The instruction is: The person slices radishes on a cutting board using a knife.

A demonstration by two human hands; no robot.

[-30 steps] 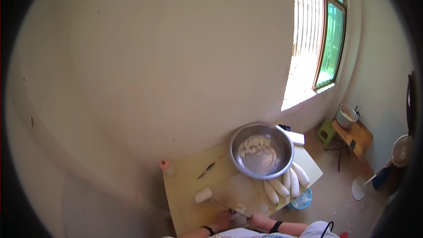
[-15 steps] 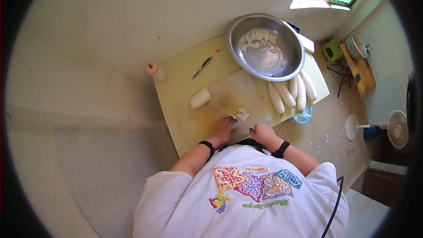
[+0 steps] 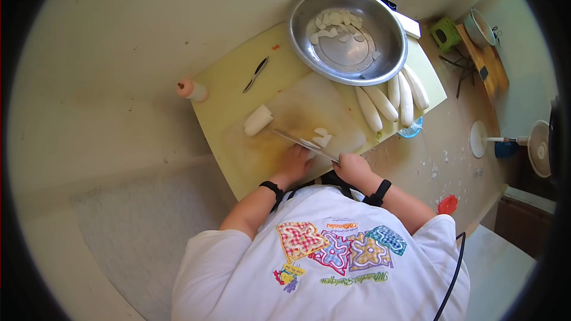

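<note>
Angles left forearm (image 3: 247, 214) and right forearm (image 3: 410, 207) inward, toward each other. Lays left hand (image 3: 294, 164) low, palm down, with fingers pointing ahead and tips hard to make out. Curls right hand (image 3: 353, 169) into a tight fist just beside it.

I see the knife (image 3: 318, 152) slanting over the cutting board (image 3: 300, 104), its thin metal blade pointing left and far, its handle covered. A white piece (image 3: 310, 155), mostly hidden from me, sits against the blade's near side. Flat, pale slices (image 3: 322, 137) lie just beyond; a smooth, thick white chunk (image 3: 259, 120) lies on its side near the tip, farther left.
</note>
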